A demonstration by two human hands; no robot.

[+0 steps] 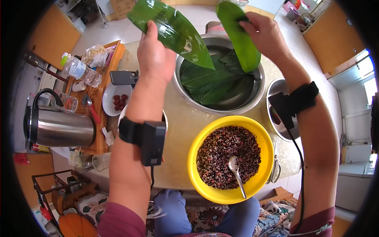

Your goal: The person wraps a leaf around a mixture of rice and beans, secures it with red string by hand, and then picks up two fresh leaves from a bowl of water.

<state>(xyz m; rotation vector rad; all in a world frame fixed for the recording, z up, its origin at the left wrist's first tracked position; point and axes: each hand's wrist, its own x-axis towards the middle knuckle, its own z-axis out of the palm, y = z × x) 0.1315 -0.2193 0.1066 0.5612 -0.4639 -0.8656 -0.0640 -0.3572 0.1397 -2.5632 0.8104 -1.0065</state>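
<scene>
My left hand (pixel 157 56) grips a broad, wet green leaf (pixel 180 35), its thumb on the near edge. In my right hand (pixel 265 35) is a narrower green leaf (pixel 238 38), pinched between thumb and fingers. Both leaves are over a steel basin (pixel 219 111), where several more leaves (pixel 204 78) lie in liquid. Nearer my lap stands a yellow bowl (pixel 194 180) of dark mixed grains (pixel 228 145), with a metal spoon (pixel 238 177) resting in it.
A white bowl (pixel 107 100) of dark red fruits (pixel 120 102), perhaps dates, stands at the left, near a steel jug (pixel 65 126), a plastic bottle (pixel 80 69) and a red-handled tool (pixel 94 112). Right are another steel bowl (pixel 281 131) and scissors (pixel 276 171).
</scene>
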